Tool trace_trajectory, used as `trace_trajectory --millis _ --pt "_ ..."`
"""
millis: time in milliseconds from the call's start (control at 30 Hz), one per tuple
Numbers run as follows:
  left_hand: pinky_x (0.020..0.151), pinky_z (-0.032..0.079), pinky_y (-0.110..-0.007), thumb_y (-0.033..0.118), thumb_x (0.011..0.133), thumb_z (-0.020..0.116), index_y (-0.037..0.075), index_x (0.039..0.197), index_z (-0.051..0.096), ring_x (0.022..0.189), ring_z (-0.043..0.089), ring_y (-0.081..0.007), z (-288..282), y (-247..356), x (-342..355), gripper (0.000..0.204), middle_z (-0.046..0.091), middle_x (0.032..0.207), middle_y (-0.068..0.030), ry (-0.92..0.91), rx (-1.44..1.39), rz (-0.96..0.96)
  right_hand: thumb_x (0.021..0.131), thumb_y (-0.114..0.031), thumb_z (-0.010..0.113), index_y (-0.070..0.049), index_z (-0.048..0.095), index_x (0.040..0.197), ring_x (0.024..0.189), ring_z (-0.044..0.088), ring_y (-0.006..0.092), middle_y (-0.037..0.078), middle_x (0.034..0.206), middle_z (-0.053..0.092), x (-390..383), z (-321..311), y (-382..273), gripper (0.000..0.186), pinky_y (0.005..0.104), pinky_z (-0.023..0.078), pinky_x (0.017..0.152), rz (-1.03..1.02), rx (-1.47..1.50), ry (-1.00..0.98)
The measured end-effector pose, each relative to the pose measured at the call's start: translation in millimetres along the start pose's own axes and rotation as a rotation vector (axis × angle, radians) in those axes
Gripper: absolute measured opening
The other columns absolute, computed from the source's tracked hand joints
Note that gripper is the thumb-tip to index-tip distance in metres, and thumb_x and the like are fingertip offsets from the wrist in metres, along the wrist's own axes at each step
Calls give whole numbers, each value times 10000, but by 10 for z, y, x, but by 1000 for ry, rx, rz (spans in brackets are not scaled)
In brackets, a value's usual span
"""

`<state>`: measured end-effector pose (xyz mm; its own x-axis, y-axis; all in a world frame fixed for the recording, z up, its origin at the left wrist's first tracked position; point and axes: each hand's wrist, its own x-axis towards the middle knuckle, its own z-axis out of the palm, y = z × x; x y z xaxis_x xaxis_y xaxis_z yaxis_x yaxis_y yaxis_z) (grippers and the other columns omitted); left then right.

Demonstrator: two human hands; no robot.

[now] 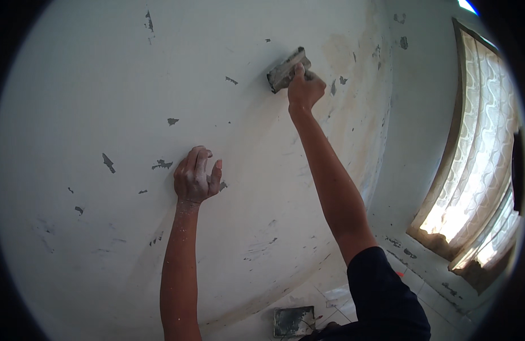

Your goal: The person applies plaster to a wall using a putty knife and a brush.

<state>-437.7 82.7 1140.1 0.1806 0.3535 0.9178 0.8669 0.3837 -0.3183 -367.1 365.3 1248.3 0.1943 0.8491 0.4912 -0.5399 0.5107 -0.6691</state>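
My right hand [306, 91] is raised and wrapped round a dusty grey hand sander [286, 70], a rectangular block with dark ends. The block lies against the white wall [132, 85] at upper middle, tilted with its right end higher. Lower and to the left, my left hand [193, 175] rests on the wall with bent fingers and the thumb held apart. White dust coats it, and nothing shows in it. Around both hands, small grey chipped patches [172, 121] mark the wall.
On the right, a patterned curtain [472, 148] hangs in front of a bright window beside the wall corner. Below, a dark square tray [293, 321] stands on the tiled floor [325, 290] near my body. Brownish stains [339, 48] spread over the wall's upper right.
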Motion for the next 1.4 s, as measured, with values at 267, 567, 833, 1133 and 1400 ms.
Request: trace_trajectory --millis 267,567,833,1133,1400 --pt "653 573 -357 281 895 650 48 953 611 759 695 -293 21 0 -20 243 663 953 -115 27 12 -8 865 -219 699 68 722 821 685 700 357 229 705 693 64 407 -550 292 430 534 710 -378 -61 -140" --pt "636 562 -369 253 926 613 19 934 609 745 689 -317 -20 -21 -54 234 663 936 -142 23 34 -31 950 -198 647 32 695 947 695 636 325 186 804 669 -398 234 -617 235 398 508 669 -826 75 -713" --pt "626 545 -382 221 938 585 -3 930 603 726 676 -335 37 28 12 225 650 923 -158 34 17 -31 1050 -143 522 113 648 1148 806 641 130 90 936 703 344 -178 50 302 275 509 754 301 843 -770" --pt "637 569 -350 208 894 628 31 942 605 725 685 -287 5 -11 -35 185 653 975 -131 18 46 -41 1047 -150 520 113 663 1146 856 684 201 126 951 712 662 64 -156 315 331 529 793 26 498 -681" --pt "642 568 -355 198 878 637 25 939 603 741 686 -292 54 59 -23 186 656 956 -129 7 51 -54 934 -146 622 64 695 1096 927 665 417 253 1026 678 115 393 -304 275 443 536 831 -985 -73 -258"
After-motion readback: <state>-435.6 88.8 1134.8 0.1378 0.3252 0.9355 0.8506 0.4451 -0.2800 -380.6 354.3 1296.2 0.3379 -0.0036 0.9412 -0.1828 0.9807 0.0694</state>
